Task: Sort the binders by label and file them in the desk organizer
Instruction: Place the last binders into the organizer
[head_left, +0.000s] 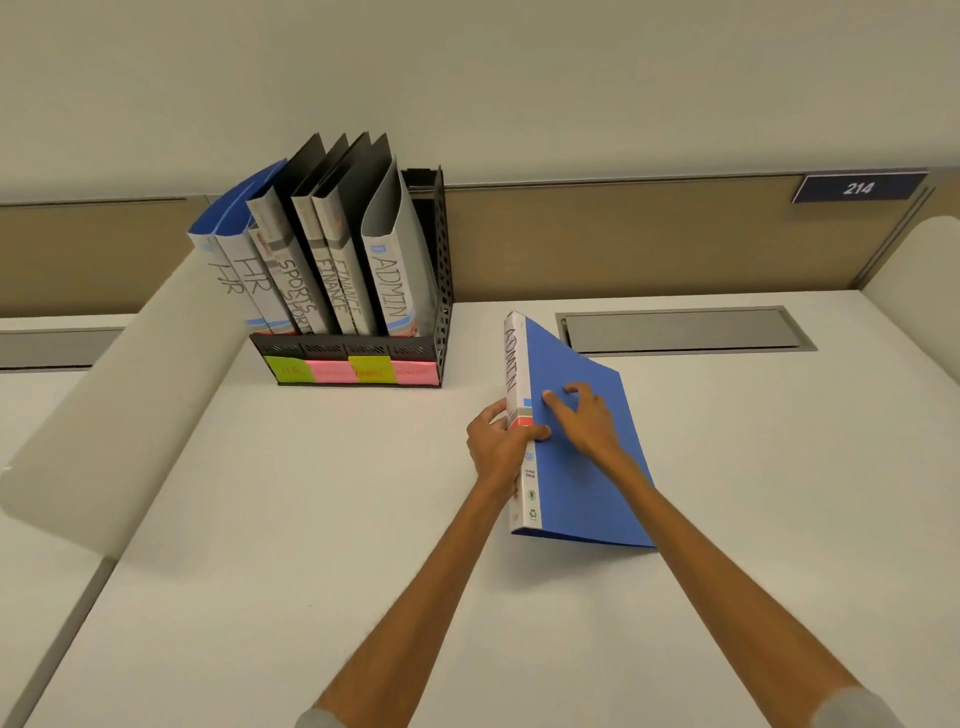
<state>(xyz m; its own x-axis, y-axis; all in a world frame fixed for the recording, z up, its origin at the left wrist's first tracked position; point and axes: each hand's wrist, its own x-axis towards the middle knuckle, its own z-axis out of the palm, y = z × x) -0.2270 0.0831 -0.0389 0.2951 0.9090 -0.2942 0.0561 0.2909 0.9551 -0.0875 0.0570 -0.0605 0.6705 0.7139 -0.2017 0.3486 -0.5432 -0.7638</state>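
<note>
Holding blue ADMIN binder (576, 467), spine leftward, long axis toward organizer (439, 332)

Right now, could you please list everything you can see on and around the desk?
desk organizer: one, black, back of the desk, left of centre.
filed binders: seven, spines reading HR, HR, SPORTS, SPORTS, FINANCE, FINANCE, ADMIN; standing in the organizer.
sticky notes: four, yellow-green and pink alternating, on the organizer front.
ADMIN binder: one, blue, white spine, on the desk right of the organizer.
desk: one, white.
cable hatch: one, grey, behind the binder.
number plate: one, dark blue, reads 214, on the partition.
left hand: gripping the binder's spine.
right hand: fingers on the blue cover.
</note>
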